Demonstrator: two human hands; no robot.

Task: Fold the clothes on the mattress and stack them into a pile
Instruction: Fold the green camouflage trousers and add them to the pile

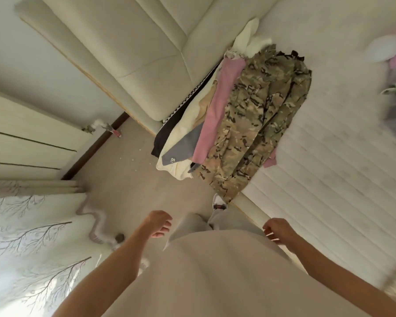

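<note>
At twelve o'clock from my loosely curled, empty hands, left [161,224] and right [277,230], a camouflage-topped clothing stack [258,115] lies lengthwise, right nearer.

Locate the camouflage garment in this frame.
In the head view, the camouflage garment lies on top of the pile at the mattress edge, upper centre, partly overhanging it, with a pink garment directly beside it. Neither hand touches it.

My camouflage jacket [258,115] looks like matt woven cloth, lying on the ribbed, quilted white mattress [343,156].
</note>
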